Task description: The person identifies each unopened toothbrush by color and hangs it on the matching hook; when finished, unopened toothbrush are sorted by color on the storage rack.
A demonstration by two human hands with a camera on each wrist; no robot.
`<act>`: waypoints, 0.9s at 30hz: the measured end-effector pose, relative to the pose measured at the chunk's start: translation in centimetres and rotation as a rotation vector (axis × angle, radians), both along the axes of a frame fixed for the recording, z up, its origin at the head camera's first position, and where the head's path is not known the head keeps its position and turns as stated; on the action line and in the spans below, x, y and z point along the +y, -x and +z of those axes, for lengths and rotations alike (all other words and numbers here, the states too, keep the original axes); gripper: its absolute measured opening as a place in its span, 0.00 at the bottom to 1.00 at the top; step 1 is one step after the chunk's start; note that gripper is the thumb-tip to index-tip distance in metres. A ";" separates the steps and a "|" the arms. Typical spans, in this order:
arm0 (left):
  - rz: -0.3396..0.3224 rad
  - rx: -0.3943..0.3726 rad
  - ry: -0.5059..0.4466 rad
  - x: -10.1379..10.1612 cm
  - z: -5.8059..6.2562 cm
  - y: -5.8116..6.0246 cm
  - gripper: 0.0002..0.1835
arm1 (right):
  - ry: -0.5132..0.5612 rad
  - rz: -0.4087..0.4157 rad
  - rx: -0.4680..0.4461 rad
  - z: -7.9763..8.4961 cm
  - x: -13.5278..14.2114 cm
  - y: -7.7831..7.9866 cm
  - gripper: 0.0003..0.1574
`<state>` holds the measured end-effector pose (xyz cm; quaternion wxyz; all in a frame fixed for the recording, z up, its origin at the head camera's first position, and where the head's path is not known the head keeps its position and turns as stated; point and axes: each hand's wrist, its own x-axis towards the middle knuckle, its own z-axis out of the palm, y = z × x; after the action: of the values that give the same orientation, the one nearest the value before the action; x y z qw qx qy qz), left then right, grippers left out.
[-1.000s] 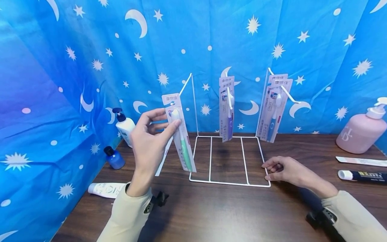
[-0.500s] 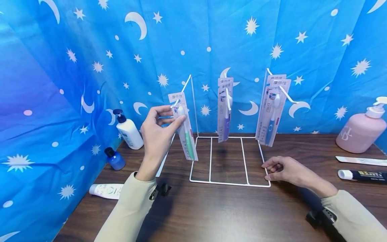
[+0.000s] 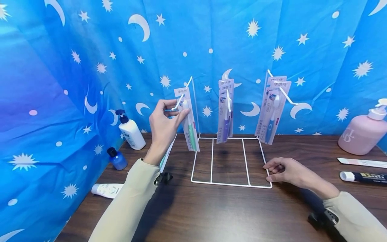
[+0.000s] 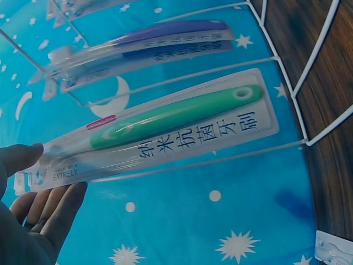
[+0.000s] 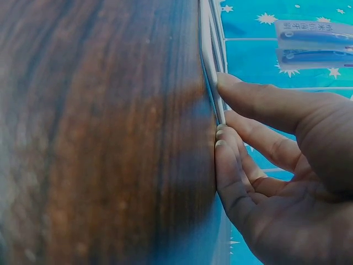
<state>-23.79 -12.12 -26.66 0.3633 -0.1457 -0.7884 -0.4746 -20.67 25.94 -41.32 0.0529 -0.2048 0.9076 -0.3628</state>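
Observation:
My left hand pinches a packaged green toothbrush by its top and holds it at the left hook of a white wire rack. A purple toothbrush pack hangs on the middle hook. Blue toothbrush packs hang on the right hook. My right hand rests on the table with its fingertips pressing the rack's front right corner.
A white pump bottle, a small blue bottle and a white tube lie at the left. A pink pump bottle, a flat pack and a dark tube sit at the right. Blue star cloth hangs behind.
My left hand has carried the green toothbrush pack up and to the right, from in front of the rack to the left hook. The right hand has stayed on the rack's corner.

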 end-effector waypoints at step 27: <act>0.029 -0.013 0.016 0.4 -0.1 3.6 0.25 | 0.016 0.012 -0.012 0.1 0.0 0.0 0.22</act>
<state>-27.36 -11.75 -26.75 0.3641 -0.1338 -0.7964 -0.4639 -20.66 25.92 -41.24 0.0588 -0.2084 0.9032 -0.3707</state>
